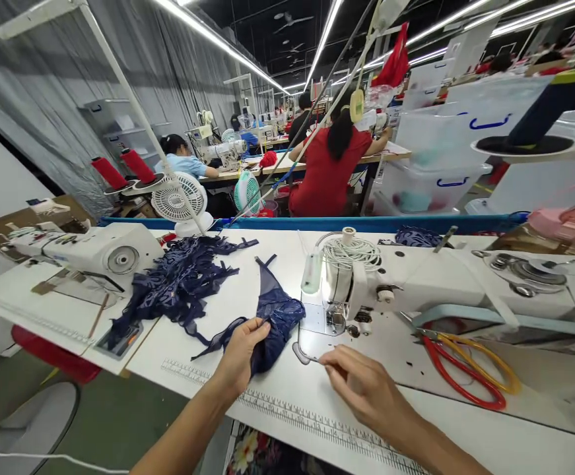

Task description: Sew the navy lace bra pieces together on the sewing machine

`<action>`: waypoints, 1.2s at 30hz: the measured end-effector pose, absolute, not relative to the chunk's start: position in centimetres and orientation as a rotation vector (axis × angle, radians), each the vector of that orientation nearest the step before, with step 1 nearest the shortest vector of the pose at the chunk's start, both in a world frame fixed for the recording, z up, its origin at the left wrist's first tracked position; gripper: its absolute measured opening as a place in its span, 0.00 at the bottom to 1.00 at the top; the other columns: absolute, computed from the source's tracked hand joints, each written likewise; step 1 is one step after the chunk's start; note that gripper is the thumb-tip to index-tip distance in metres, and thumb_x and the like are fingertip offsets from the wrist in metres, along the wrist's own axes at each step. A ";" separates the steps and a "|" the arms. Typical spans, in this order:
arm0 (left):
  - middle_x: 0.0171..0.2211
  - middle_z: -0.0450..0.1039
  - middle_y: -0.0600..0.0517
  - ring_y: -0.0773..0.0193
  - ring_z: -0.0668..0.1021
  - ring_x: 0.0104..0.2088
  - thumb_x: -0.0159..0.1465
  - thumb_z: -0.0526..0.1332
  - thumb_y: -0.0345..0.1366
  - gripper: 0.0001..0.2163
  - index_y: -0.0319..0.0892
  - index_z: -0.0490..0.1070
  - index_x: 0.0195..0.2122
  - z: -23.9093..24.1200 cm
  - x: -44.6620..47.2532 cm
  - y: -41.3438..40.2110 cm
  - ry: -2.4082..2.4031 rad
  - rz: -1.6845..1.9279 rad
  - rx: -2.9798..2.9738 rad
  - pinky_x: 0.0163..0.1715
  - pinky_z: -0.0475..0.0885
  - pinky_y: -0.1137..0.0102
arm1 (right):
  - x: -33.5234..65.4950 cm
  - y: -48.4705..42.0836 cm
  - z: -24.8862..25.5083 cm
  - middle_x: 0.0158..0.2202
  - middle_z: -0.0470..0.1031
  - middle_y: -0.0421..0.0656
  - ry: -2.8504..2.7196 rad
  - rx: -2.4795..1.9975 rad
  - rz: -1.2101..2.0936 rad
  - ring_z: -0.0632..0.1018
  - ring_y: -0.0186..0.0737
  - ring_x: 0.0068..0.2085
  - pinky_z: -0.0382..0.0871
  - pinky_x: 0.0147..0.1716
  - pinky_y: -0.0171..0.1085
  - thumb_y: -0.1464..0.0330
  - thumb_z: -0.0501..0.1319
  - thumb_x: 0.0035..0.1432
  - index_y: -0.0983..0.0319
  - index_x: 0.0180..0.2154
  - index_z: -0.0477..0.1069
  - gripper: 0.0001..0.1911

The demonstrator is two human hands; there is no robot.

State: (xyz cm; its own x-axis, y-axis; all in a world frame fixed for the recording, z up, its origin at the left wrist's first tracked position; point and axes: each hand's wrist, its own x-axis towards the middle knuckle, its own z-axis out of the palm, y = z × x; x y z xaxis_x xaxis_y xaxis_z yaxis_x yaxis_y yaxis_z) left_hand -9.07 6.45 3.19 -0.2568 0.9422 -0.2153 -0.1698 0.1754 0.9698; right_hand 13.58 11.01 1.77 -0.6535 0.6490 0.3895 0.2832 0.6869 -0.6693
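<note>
My left hand is closed on a navy lace-and-mesh garment piece, thumb on top, at the left of the sewing machine's needle area. Thin straps trail from the piece to the left, and a pointed mesh end reaches away from me. My right hand is in a pinch at the front of the white sewing machine. A thin, narrow end shows at its fingertips, beside a grey curved edge on the machine bed; what it is I cannot make out. The presser foot stands just right of the garment piece.
A heap of navy pieces lies left, near a second sewing machine. Scissors with red and orange handles rest under the machine arm. A printed ruler runs along the front edge. Co-workers sit ahead, one in a red top.
</note>
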 end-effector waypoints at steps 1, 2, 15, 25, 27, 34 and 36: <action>0.32 0.73 0.49 0.65 0.75 0.34 0.59 0.64 0.45 0.14 0.38 0.72 0.34 3.2 -8.1 6.0 1.360 1.351 0.773 0.38 0.69 0.71 | 12.6 10.0 2.3 0.30 0.72 0.41 -2.234 -0.751 0.907 0.73 0.37 0.31 0.66 0.30 0.36 0.68 0.51 0.66 0.58 0.37 0.69 0.09; 0.34 0.74 0.49 0.64 0.75 0.36 0.60 0.64 0.46 0.14 0.38 0.72 0.36 3.2 -6.9 5.4 1.328 1.385 0.736 0.40 0.69 0.71 | 11.7 9.1 2.6 0.30 0.72 0.40 -2.185 -0.815 1.018 0.73 0.37 0.31 0.66 0.30 0.35 0.67 0.53 0.65 0.58 0.37 0.68 0.07; 0.48 0.73 0.47 0.52 0.71 0.51 0.59 0.61 0.29 0.12 0.45 0.73 0.44 1.0 -8.3 5.1 1.713 0.794 2.065 0.53 0.65 0.56 | 12.5 6.7 1.9 0.32 0.69 0.39 -1.775 -1.031 1.366 0.69 0.37 0.34 0.64 0.32 0.34 0.58 0.54 0.63 0.59 0.35 0.66 0.12; 0.26 0.72 0.56 0.64 0.73 0.29 0.66 0.56 0.46 0.13 0.44 0.70 0.31 7.5 -12.4 5.8 1.701 0.549 1.984 0.29 0.64 0.73 | 21.4 10.8 7.1 0.32 0.73 0.42 -2.511 -1.300 0.628 0.73 0.41 0.34 0.65 0.34 0.37 0.63 0.51 0.66 0.59 0.33 0.71 0.13; 0.23 0.71 0.57 0.64 0.73 0.26 0.65 0.57 0.48 0.13 0.45 0.71 0.31 8.4 -12.6 6.8 1.829 0.434 2.091 0.27 0.63 0.72 | 20.9 10.9 6.8 0.38 0.75 0.47 -2.496 -1.340 0.152 0.74 0.46 0.39 0.68 0.39 0.42 0.68 0.52 0.65 0.60 0.39 0.73 0.11; 0.53 0.71 0.40 0.53 0.73 0.54 0.69 0.51 0.31 0.14 0.37 0.67 0.54 3.0 -7.7 6.5 1.866 0.673 2.582 0.56 0.65 0.56 | 17.0 8.0 0.2 0.47 0.74 0.49 -2.512 -0.760 0.184 0.74 0.43 0.48 0.71 0.49 0.43 0.81 0.49 0.61 0.62 0.51 0.69 0.20; 0.53 0.72 0.42 0.56 0.72 0.56 0.70 0.52 0.35 0.15 0.37 0.65 0.56 1.2 -6.0 4.9 1.415 0.665 2.808 0.61 0.62 0.57 | 17.7 8.1 -0.7 0.49 0.74 0.49 -2.533 -0.703 0.228 0.73 0.44 0.50 0.69 0.52 0.44 0.80 0.50 0.62 0.64 0.52 0.68 0.19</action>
